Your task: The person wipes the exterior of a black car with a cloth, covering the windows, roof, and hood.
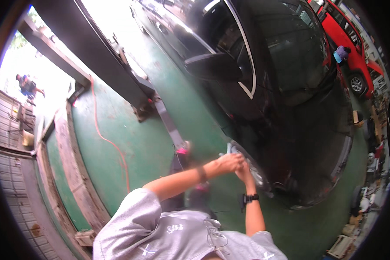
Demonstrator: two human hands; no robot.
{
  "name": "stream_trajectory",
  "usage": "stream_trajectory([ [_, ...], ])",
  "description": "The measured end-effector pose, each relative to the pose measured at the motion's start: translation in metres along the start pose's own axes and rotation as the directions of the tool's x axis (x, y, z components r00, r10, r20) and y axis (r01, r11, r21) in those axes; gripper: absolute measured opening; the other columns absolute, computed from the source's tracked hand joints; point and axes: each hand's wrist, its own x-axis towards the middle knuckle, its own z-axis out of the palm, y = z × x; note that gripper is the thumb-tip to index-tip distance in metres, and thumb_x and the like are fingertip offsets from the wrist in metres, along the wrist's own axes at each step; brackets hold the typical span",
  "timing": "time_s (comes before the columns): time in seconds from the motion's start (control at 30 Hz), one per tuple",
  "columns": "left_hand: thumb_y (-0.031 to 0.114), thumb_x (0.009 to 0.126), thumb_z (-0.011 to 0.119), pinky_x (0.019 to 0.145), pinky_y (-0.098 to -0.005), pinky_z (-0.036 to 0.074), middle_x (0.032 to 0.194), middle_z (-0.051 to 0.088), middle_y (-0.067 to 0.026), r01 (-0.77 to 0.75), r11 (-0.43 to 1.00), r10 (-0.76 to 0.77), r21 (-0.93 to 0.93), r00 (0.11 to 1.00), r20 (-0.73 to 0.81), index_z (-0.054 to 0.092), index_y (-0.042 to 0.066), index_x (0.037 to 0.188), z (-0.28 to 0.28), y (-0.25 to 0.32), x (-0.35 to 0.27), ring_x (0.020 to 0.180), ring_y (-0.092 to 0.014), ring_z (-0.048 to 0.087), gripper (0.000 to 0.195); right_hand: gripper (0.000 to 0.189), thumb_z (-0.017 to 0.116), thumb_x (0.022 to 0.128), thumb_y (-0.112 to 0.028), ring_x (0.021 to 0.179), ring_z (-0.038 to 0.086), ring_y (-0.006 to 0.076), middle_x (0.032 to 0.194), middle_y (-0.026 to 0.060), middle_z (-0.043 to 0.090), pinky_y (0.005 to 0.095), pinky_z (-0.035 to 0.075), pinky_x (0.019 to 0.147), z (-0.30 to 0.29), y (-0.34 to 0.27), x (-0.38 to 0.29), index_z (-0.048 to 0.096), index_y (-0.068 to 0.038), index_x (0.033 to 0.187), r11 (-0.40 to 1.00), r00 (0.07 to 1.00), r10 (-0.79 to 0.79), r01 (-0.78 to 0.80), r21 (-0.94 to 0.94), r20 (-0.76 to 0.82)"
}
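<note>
My left hand and my right hand meet in front of me, fingers bent and overlapping. A small pale blue thing shows just beyond them; its kind and whether either hand holds it are unclear. Close behind the hands is the front wheel of a black car, partly covered by them. The left wrist wears a dark band, the right wrist a black watch. The car's side mirror juts out farther up.
A grey lift post and its lift arm stand left of the car. An orange hose crosses the green floor. Wooden beams lie at left. A person is beside a red car; another person is outside.
</note>
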Motion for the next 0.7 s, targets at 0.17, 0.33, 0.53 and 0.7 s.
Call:
stream_trajectory([
  [0.17,0.009,0.073,0.065,0.078,-0.0351,0.049,0.090,0.055,-0.0062,0.135,0.991,-0.127,0.000,0.930,0.344,0.060,0.008,0.089,-0.117,0.081,-0.084,0.093,-0.023,0.056,0.016,0.029,0.062,0.083,-0.014,0.100,0.063,0.0394,0.102,0.0223,0.066,0.0416,0.052,0.082,0.009,-0.130,-0.027,0.065,-0.008,0.111,0.945,0.903,0.074,-0.199,0.260,0.423],
  [0.33,0.006,0.071,0.068,0.071,-0.0407,0.051,0.094,0.059,-0.0122,0.692,0.702,-0.706,0.167,0.708,0.033,0.058,0.006,0.114,-0.221,0.157,-0.189,0.085,-0.032,0.061,0.044,0.020,0.063,0.079,-0.011,0.086,0.064,0.0334,0.087,0.0128,0.066,0.0415,0.052,0.075,0.024,-0.245,-0.011,0.070,-0.010,0.098,0.885,0.887,-0.402,0.313,0.344,0.227],
  [0.53,0.008,0.072,0.068,0.073,-0.0416,0.051,0.091,0.061,-0.0137,0.936,0.284,-0.929,0.209,0.322,-0.181,0.067,0.008,0.105,-0.258,0.201,-0.225,0.085,-0.034,0.062,0.033,0.008,0.066,0.075,-0.009,0.086,0.058,0.0224,0.083,0.0046,0.056,0.0349,0.050,0.079,-0.011,-0.329,0.011,0.068,-0.010,0.082,0.666,0.671,-0.740,0.725,0.177,0.036],
  [0.7,0.003,0.069,0.068,0.072,-0.0430,0.050,0.085,0.058,-0.0135,0.810,0.539,-0.807,0.230,0.575,-0.135,0.066,0.005,0.098,-0.249,0.156,-0.236,0.081,-0.035,0.060,0.029,0.010,0.072,0.069,-0.010,0.105,0.056,0.0220,0.098,0.0044,0.057,0.0338,0.049,0.083,-0.027,-0.320,0.008,0.063,-0.007,0.072,0.730,0.736,-0.676,0.676,0.102,-0.042],
])
